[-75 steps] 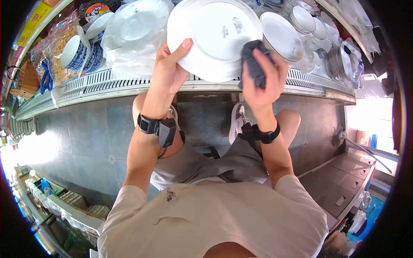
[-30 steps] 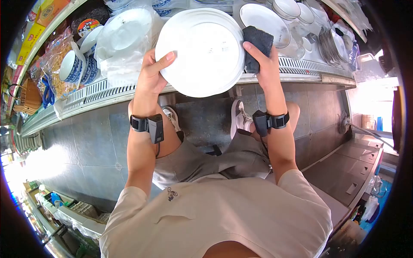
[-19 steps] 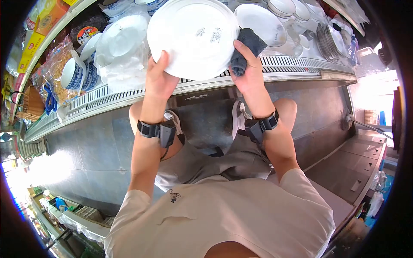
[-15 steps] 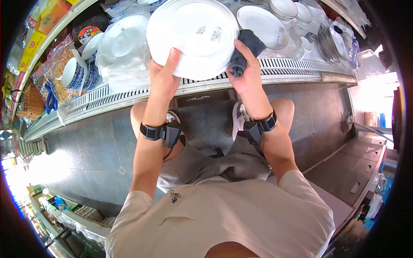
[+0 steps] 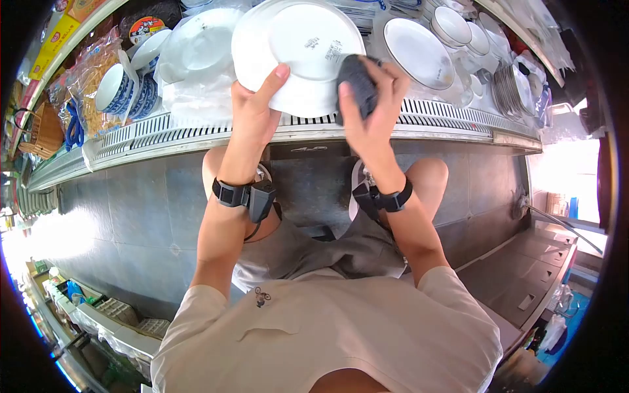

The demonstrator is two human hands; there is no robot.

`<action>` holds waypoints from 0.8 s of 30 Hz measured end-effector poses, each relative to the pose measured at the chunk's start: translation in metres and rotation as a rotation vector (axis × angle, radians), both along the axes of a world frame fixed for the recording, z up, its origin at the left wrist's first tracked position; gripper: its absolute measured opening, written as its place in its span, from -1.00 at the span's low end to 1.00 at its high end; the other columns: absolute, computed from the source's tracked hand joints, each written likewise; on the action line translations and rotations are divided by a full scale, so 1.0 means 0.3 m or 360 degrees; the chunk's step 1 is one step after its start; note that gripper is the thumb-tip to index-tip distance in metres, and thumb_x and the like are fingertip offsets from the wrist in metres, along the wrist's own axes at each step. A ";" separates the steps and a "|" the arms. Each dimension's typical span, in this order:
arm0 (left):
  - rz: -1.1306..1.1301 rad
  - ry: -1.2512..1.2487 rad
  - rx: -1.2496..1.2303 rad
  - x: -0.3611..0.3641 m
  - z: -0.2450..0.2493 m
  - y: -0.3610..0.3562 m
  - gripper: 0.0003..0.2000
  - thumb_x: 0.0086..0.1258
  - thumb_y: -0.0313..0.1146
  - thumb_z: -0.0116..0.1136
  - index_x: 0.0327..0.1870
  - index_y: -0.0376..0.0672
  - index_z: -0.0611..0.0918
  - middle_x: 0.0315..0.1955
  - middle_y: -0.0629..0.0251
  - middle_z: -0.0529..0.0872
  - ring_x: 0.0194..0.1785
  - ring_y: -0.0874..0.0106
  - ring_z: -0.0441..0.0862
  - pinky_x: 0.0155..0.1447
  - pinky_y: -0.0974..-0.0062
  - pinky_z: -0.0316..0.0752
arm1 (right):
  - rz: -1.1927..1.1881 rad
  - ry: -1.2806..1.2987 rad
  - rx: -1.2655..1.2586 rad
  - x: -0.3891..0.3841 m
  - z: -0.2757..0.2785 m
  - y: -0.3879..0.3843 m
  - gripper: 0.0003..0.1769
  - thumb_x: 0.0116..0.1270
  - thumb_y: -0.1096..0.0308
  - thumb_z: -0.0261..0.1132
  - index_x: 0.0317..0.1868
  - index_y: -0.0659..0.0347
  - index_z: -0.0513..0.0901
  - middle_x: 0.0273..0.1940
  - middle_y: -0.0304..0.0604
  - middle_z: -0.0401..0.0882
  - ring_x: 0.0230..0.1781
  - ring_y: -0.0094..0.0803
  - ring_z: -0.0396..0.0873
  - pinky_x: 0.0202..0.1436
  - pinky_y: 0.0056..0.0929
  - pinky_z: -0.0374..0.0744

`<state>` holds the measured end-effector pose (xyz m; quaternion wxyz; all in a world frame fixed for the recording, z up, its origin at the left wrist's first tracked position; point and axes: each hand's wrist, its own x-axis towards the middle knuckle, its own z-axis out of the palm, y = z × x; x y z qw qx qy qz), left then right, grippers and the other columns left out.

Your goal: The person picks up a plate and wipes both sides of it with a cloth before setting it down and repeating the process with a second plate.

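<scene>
A large white plate (image 5: pixel 298 39) is held up over the shelf edge, its stamped underside facing me. My left hand (image 5: pixel 259 108) grips its lower left rim, thumb on the underside. In my right hand (image 5: pixel 377 108) is a dark grey cloth (image 5: pixel 357 85), bunched between thumb and fingers against the plate's right edge. A white oval dish (image 5: pixel 419 52) lies on the shelf to the right. Left of the held plate sits a plastic-wrapped stack of white plates (image 5: pixel 200 49).
Blue-patterned bowls (image 5: pixel 113 92) stand at the left beside a wicker basket (image 5: pixel 47 131). White bowls (image 5: pixel 452 26) and a row of upright plates (image 5: pixel 508 92) are at the right. A slotted metal grille (image 5: pixel 445 116) runs along the shelf's front edge.
My right hand has come off the plate's rim and turned, bringing the cloth round against its right edge. The plate has shifted slightly, still in my left hand.
</scene>
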<state>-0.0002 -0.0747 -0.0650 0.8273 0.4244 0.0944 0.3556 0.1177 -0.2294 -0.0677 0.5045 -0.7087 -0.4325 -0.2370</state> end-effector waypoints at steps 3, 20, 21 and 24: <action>-0.0020 -0.0014 -0.0118 -0.009 0.007 0.011 -0.43 0.50 -0.44 0.32 0.47 -0.41 0.40 0.33 0.00 0.60 0.37 0.21 0.60 0.46 0.17 0.52 | 0.0303 0.0145 0.0015 -0.075 -0.008 0.000 -0.42 0.23 0.27 0.54 0.26 0.24 0.67 0.12 0.15 0.38 0.14 -0.02 0.47 0.29 -0.14 0.46; -0.0168 0.0007 -0.0138 -0.018 -0.001 0.026 -0.40 0.50 -0.42 0.32 0.48 -0.42 0.37 0.31 -0.07 0.61 0.36 0.17 0.63 0.38 0.19 0.64 | 0.0230 -0.0184 0.0105 -0.021 -0.003 -0.045 -0.47 0.12 0.43 0.57 0.15 0.20 0.71 0.04 0.12 0.53 -0.02 -0.02 0.56 0.06 -0.20 0.57; -0.0172 0.0010 -0.0138 -0.019 0.002 0.027 -0.40 0.50 -0.42 0.32 0.48 -0.42 0.37 0.31 -0.07 0.61 0.36 0.17 0.63 0.38 0.19 0.64 | 0.0196 -0.0249 0.0055 -0.002 0.009 -0.055 -0.47 0.13 0.42 0.57 0.15 0.21 0.71 0.04 0.12 0.53 -0.03 -0.03 0.57 0.06 -0.20 0.57; -0.0250 -0.0009 -0.0073 -0.022 0.005 0.018 -0.40 0.50 -0.42 0.31 0.48 -0.43 0.37 0.31 -0.07 0.61 0.35 0.17 0.63 0.39 0.19 0.63 | -0.0021 -0.0179 0.0170 0.110 0.022 -0.047 -0.63 0.26 0.43 0.51 0.07 0.27 0.71 -0.03 0.10 0.60 -0.03 -0.02 0.60 0.09 -0.23 0.56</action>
